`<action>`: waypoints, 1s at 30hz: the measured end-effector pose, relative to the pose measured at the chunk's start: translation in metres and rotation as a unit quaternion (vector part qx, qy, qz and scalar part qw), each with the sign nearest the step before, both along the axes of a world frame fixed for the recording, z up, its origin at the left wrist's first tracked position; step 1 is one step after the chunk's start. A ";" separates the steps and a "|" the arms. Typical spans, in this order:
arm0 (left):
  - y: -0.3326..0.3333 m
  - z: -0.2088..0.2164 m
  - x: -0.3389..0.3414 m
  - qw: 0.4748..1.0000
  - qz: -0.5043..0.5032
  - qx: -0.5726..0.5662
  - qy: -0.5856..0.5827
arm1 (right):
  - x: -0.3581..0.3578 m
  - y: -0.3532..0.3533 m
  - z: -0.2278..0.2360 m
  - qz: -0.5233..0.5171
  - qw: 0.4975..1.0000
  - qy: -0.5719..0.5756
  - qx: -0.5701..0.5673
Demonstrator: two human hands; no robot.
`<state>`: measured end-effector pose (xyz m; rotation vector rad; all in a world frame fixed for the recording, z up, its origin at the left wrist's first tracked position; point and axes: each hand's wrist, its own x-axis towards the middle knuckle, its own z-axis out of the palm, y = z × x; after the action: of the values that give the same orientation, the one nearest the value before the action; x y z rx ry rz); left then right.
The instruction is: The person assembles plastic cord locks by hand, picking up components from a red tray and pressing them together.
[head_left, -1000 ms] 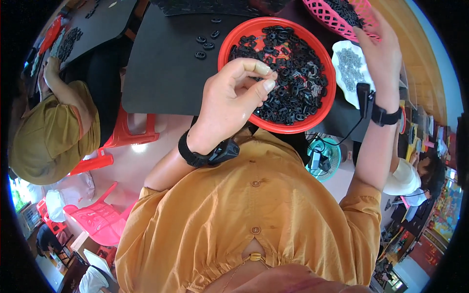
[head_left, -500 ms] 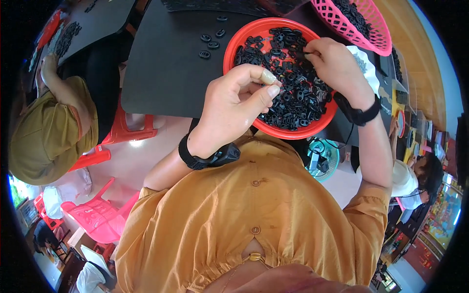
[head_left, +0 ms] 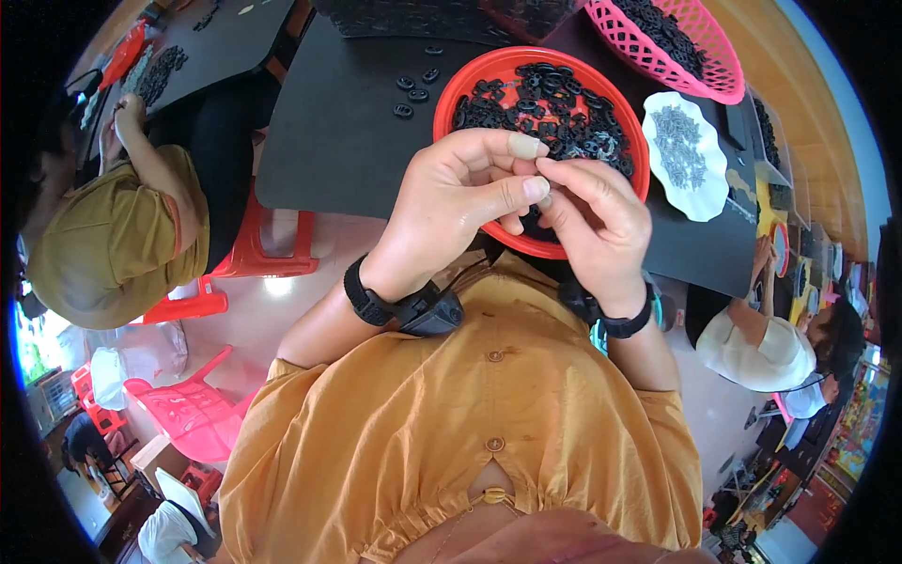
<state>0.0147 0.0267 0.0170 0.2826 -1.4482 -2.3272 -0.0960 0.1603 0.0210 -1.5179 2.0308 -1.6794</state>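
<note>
Over a red plastic basin my left hand and my right hand meet fingertip to fingertip. Both are closed in a pinch, thumb against forefinger. Whatever lies between the fingers is too small and covered to make out. A pale wrap sits on my left forefinger's tip. Small black plastic pieces with holes fill much of the basin, their near part hidden by my hands. To the right stands a white wavy-edged dish with many tiny clear-grey parts.
Several loose black pieces lie on the dark table, left of the basin. At the back right is a pink lattice basket of black pieces. Co-workers sit left and right. A pink chair is lower left.
My right hand has come from the basin's right side, where it pinched a black piece, to my left fingertips. The white dish now shows fully.
</note>
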 end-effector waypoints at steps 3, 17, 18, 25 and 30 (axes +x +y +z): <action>0.003 0.001 0.004 0.999 0.030 0.016 -0.004 | 0.017 0.001 -0.004 0.007 0.986 -0.155 -0.056; -0.042 0.089 0.189 0.925 0.212 -0.185 0.257 | -0.008 0.014 0.005 0.041 0.940 -0.315 -0.122; -0.045 0.086 0.215 0.929 0.183 -0.153 0.282 | -0.014 0.020 0.004 0.022 0.941 -0.313 -0.125; -0.057 0.083 0.240 0.886 0.003 0.021 0.463 | -0.019 0.033 -0.005 -0.040 0.943 -0.302 -0.135; -0.005 0.121 0.164 0.824 -0.133 0.101 0.542 | -0.022 0.043 -0.011 -0.074 0.957 -0.260 -0.102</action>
<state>0.1787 0.0221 0.1382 -1.0946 -0.6598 -2.1451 -0.1177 0.2033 0.0102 -0.8421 1.7607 -2.1187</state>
